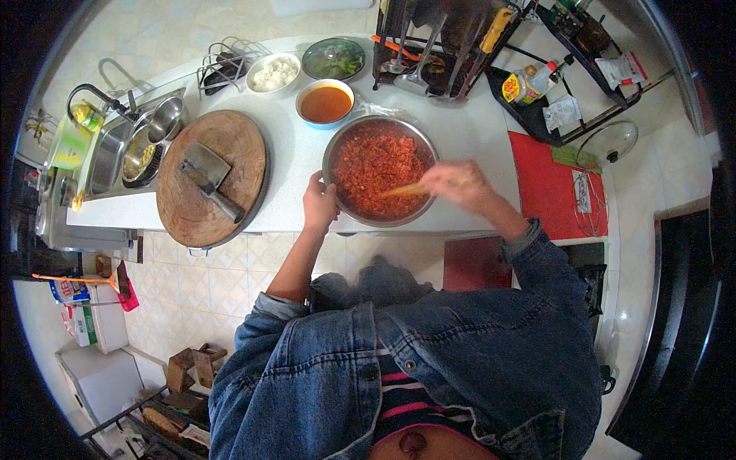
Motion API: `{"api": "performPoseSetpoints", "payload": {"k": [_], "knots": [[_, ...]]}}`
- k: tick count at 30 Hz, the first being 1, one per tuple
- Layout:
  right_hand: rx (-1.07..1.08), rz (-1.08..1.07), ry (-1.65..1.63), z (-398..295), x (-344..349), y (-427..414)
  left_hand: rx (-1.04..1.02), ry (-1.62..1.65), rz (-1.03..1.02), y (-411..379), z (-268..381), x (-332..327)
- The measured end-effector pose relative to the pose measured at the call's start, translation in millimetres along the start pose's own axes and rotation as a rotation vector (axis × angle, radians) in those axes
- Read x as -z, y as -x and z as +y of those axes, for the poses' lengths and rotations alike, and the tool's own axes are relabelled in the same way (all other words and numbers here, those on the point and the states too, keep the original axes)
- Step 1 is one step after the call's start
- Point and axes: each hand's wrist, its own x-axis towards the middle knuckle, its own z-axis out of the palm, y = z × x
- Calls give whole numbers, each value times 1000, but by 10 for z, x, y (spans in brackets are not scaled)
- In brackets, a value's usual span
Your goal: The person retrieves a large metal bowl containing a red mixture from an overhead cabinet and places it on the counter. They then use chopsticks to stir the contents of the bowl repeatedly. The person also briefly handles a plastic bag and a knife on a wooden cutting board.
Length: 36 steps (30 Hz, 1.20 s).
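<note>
A round stainless steel bowl stands on the white counter before me, holding a red, finely chopped food mixture. My left hand grips its left rim, thumb toward the inside. Over the right rim, my right hand is closed around chopsticks, whose tips reach into the mixture. The hand is blurred, so the exact number of sticks is hard to tell. Just behind the steel bowl sits a smaller bowl of orange-brown liquid.
A round wooden chopping block carries a cleaver at left, beside the sink. Behind are a bowl of white food and a covered dish of greens. A utensil rack and condiment shelf stand at back right.
</note>
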Motion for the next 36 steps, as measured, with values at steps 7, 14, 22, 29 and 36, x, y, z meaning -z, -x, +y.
{"api": "performPoseSetpoints", "payload": {"k": [7,14,22,29,36], "knots": [[175,134,61,313,-515,-211,-1,6,-14,-15,28,6],[65,454,-217,580,-224,-70,-4,40,-5,-35,4,3],[67,518,50,622,-669,-436,-15,5,20,-42,7,-23],[68,413,-28,-79,-699,-249,-21,18,23,-33,-11,15],[166,362,143,157,-1181,-548,-29,-26,23,-1,63,-18]]}}
